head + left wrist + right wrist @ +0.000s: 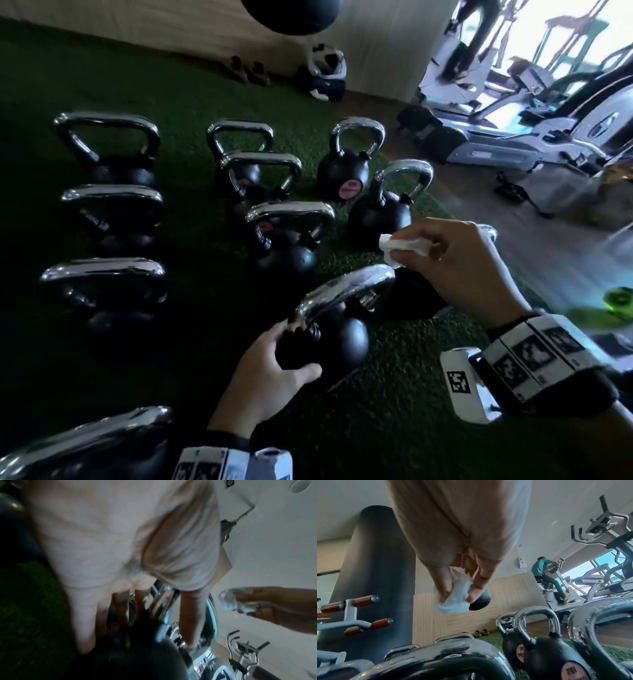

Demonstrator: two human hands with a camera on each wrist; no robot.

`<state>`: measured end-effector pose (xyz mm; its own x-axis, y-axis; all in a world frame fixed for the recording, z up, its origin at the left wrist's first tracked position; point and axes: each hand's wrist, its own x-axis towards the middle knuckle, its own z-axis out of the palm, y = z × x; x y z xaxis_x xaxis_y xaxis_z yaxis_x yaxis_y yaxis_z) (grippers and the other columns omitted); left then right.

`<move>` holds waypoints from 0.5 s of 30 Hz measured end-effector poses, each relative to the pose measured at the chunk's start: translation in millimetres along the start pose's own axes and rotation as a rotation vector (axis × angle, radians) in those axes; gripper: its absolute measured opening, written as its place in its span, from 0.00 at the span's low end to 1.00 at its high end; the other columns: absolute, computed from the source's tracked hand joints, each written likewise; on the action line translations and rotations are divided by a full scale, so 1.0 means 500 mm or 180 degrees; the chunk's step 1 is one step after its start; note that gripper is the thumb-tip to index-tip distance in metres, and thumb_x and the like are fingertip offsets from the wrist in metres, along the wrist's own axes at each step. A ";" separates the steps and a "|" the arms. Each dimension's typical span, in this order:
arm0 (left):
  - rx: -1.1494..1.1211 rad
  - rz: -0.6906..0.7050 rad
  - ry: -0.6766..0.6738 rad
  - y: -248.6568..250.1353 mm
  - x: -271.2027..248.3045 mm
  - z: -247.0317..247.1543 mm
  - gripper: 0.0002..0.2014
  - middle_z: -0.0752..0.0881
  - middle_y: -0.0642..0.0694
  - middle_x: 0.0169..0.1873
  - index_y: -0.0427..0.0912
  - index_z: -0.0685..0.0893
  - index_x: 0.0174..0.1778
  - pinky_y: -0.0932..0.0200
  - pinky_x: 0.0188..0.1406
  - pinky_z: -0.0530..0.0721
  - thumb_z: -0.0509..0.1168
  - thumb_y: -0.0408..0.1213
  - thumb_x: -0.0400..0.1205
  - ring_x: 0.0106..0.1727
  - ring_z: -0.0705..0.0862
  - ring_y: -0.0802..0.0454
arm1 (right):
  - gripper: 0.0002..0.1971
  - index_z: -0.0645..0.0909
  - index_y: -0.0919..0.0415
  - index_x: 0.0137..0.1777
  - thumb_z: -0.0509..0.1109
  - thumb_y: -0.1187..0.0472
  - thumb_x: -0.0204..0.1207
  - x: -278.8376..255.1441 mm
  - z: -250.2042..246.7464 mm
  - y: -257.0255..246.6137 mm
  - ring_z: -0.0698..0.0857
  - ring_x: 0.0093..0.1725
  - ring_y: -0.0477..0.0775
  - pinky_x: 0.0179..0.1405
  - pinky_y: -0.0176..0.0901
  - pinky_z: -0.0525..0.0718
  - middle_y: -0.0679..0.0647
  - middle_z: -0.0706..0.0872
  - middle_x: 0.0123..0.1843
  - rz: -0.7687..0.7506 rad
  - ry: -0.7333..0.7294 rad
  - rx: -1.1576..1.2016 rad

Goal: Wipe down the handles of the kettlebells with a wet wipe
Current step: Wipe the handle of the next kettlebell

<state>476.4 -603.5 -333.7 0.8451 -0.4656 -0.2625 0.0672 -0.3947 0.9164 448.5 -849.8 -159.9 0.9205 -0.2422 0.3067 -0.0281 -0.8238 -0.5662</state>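
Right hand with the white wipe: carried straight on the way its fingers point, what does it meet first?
Probably the chrome handle of the black kettlebell left of the right hand and its crumpled white wet wipe, though depth is unclear and it might pass above.

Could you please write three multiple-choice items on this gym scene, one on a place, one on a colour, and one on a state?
1. Where does the left hand rest?
A. on the black body of the near kettlebell
B. on a treadmill
C. flat on the turf

2. What colour are the kettlebell handles?
A. red
B. shiny silver
C. yellow

3. What is the state of the wipe?
A. lying flat on the turf
C. draped over a handle
B. bunched in the right hand, held above the handles

Answers: 1 A, the head view shows its fingers round the ball; 2 B, all gleam like chrome; 3 B, the right wrist view shows fingers pinching it in the air.
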 end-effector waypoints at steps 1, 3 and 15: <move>-0.0031 0.0050 0.0129 -0.003 -0.005 0.019 0.34 0.81 0.67 0.67 0.62 0.79 0.72 0.58 0.75 0.75 0.84 0.51 0.70 0.72 0.78 0.64 | 0.09 0.92 0.43 0.45 0.85 0.59 0.69 -0.013 -0.003 0.003 0.90 0.43 0.46 0.45 0.45 0.87 0.42 0.93 0.44 -0.0046 0.0121 0.0020; -0.0154 0.0152 0.0444 -0.012 -0.011 0.053 0.34 0.74 0.73 0.64 0.62 0.76 0.70 0.63 0.74 0.69 0.84 0.53 0.70 0.70 0.73 0.67 | 0.11 0.92 0.44 0.44 0.84 0.63 0.70 -0.026 -0.006 0.015 0.92 0.44 0.48 0.45 0.52 0.91 0.44 0.92 0.46 -0.0053 0.0313 0.0182; -0.0097 0.0535 0.1375 -0.014 0.036 0.126 0.28 0.88 0.66 0.56 0.70 0.84 0.58 0.67 0.63 0.82 0.87 0.57 0.64 0.60 0.85 0.70 | 0.13 0.94 0.53 0.57 0.78 0.68 0.77 -0.047 0.091 0.055 0.88 0.51 0.39 0.52 0.25 0.80 0.43 0.91 0.51 -0.1178 0.0555 0.0364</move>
<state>457.8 -658.9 -364.1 0.9887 -0.1458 0.0344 -0.0794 -0.3155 0.9456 444.0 -843.3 -217.6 0.7803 -0.0320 0.6245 0.3444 -0.8116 -0.4719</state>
